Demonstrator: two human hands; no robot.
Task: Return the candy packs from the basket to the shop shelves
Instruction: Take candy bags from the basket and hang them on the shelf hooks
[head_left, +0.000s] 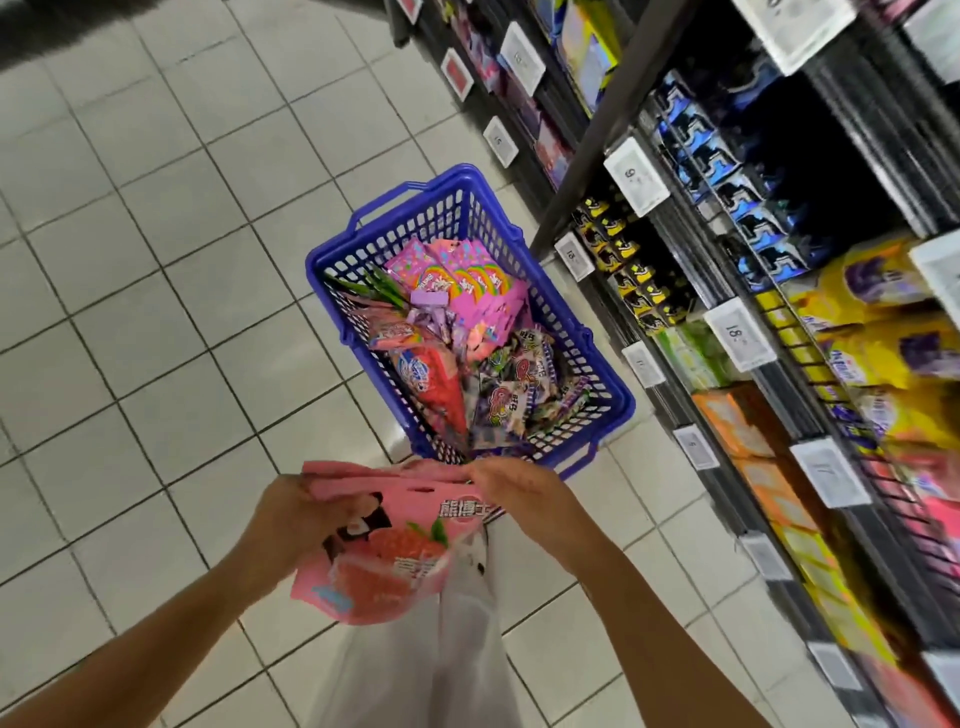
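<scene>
A blue plastic basket (592, 353) stands on the tiled floor, holding several candy packs: pink rainbow packs (467, 280), a red pack (431, 384) and dark purple packs (519, 395). Just in front of the basket I hold a stack of pink strawberry candy packs (384, 561). My left hand (291, 519) grips its left top corner. My right hand (514, 493) pinches the top edge on the right. The shop shelves (779, 312) run along the right side.
The shelves carry blue, yellow, orange and pink packs behind white price tags (737, 332). A dark upright post (587, 135) stands just beyond the basket. Light floor tiles (156, 312) stretch to the left. White clothing (457, 649) hangs below the packs.
</scene>
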